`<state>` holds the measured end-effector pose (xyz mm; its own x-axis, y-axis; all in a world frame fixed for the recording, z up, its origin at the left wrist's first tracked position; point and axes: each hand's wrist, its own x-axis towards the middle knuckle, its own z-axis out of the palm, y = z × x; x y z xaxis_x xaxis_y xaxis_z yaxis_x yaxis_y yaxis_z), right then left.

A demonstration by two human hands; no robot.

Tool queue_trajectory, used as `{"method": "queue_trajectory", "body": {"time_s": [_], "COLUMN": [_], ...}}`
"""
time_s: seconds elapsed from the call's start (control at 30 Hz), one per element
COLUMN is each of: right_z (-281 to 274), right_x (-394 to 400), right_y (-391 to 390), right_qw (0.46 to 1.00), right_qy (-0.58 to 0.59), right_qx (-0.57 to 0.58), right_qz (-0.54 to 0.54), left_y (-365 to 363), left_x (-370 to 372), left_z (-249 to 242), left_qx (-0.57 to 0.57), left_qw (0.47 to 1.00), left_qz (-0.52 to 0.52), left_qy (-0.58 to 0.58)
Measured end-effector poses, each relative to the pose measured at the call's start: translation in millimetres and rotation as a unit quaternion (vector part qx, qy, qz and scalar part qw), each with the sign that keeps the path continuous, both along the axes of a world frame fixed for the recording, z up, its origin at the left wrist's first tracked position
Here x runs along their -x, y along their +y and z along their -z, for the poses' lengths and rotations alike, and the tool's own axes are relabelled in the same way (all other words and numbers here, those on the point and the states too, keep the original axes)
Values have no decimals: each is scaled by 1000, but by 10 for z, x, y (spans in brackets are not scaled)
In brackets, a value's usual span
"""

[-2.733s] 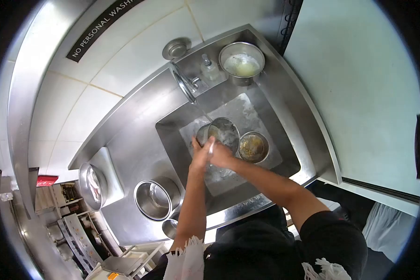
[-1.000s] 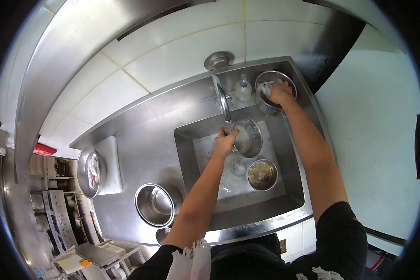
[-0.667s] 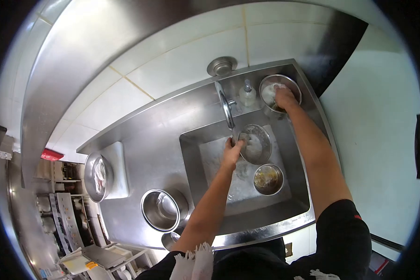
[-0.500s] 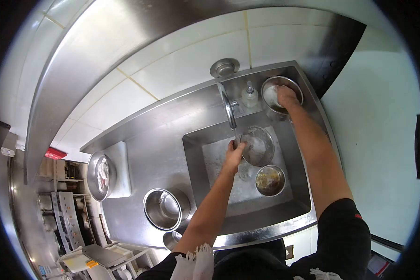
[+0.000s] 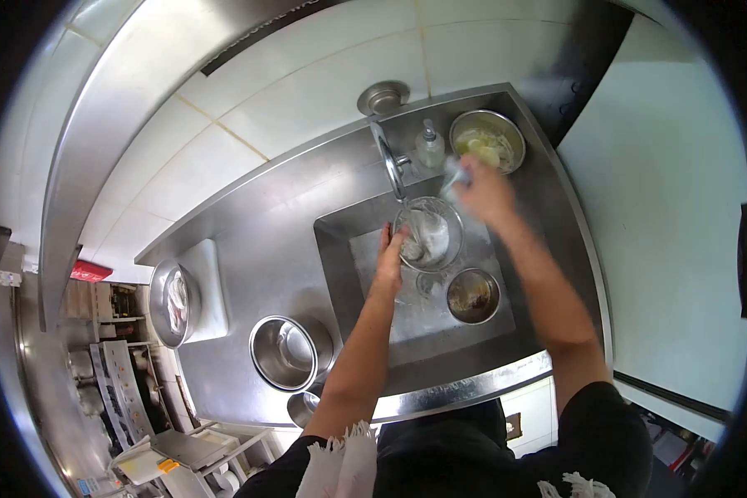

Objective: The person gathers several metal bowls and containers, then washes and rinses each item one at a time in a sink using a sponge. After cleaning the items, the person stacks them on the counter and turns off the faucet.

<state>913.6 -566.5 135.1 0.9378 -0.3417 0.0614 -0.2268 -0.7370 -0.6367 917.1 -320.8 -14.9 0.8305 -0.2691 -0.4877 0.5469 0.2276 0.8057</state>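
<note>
My left hand (image 5: 392, 256) grips the rim of a round metal bowl (image 5: 455, 222) from its left side, fingers closed on the edge. The bowl is tilted just below the faucet (image 5: 386, 158), over the sink (image 5: 427, 363), with whitish wet or sudsy patches inside. My right hand (image 5: 487, 192) is smeared by motion to the upper right of this bowl. A pale, bluish-white thing (image 5: 454, 179) is in its fingers, too blurred to name. Just beyond that hand stands a metal pot (image 5: 522, 151) holding liquid and yellowish pieces.
A smaller metal bowl (image 5: 496, 309) with brownish contents sits in the sink. Next to the faucet stands a pump bottle (image 5: 429, 148). On the left counter are a deep pot (image 5: 261, 365), a small bowl (image 5: 295, 412), a white board (image 5: 213, 290) and a bowl (image 5: 154, 303) with pale contents.
My right hand has come out of the pot at the back and moved toward the bowl, carrying the pale thing. Yellowish pieces now show in that pot. The held bowl shows more white inside.
</note>
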Motion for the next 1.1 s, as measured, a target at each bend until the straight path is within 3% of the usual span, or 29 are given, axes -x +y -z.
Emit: {"method": "queue_trajectory", "body": {"time_s": [0.1, 0.13, 0.17, 0.23, 0.3, 0.37, 0.47, 0.57, 0.67, 0.77, 0.87, 0.9, 0.93, 0.97, 1.0, 1.03, 1.1], "right_z": [912, 1221, 1526, 1198, 1292, 1356, 1426, 1419, 1145, 1148, 1199, 1340, 1483, 1574, 1568, 1564, 1316], "right_x": [143, 192, 193, 379, 502, 670, 993, 716, 437, 324, 374, 443, 507, 537, 554, 566, 632], "right_y": [667, 944, 1268, 1567, 1580, 1443, 1162, 965, 1019, 1170, 1384, 1412, 1466, 1506, 1525, 1521, 1496], "right_qw": [972, 967, 897, 874, 932, 918, 916, 910, 930, 968, 981, 986, 974, 959, 940, 916, 881], "right_qy": [106, 98, 88, 103, 165, 228, 138, 14, 31, 36, 123, 48, 83, 116, 148, 220, 322], "right_qx": [-204, -237, -426, -474, -299, -106, 196, 329, 300, 182, 44, -22, -63, -102, -141, -130, 15], "right_qz": [-45, -11, 76, 30, -119, -306, -322, -252, -212, -167, -142, -161, -199, -236, -271, -308, -347], "left_y": [41, 58, 87, 180, 294, 464, 601, 590, 544, 449, 419, 431, 452, 541, 558, 577, 575], "left_x": [110, 129, 147, 206, 247, 264, 334, 486, 530, 564, 545, 516, 515, 415, 426, 448, 517], "left_z": [-5, 9, 2, -4, -111, -71, 12, 8, 32, -107, -236, -336, -411, -13, -16, -19, -58], "left_qx": [17, 21, 36, 65, 11, -22, -127, -101, -61, -42, -43, -38, -33, -48, -76, -104, -153], "left_qw": [1000, 1000, 999, 996, 1000, 999, 992, 988, 988, 988, 989, 991, 992, 992, 992, 991, 987], "left_qz": [6, 3, 6, 9, -8, -31, -2, 44, 73, 99, 102, 98, 94, 71, 49, 29, 23], "left_qy": [-6, -9, 12, 60, 16, 11, 17, 106, 125, 115, 97, 86, 78, 93, 84, 75, 46]}}
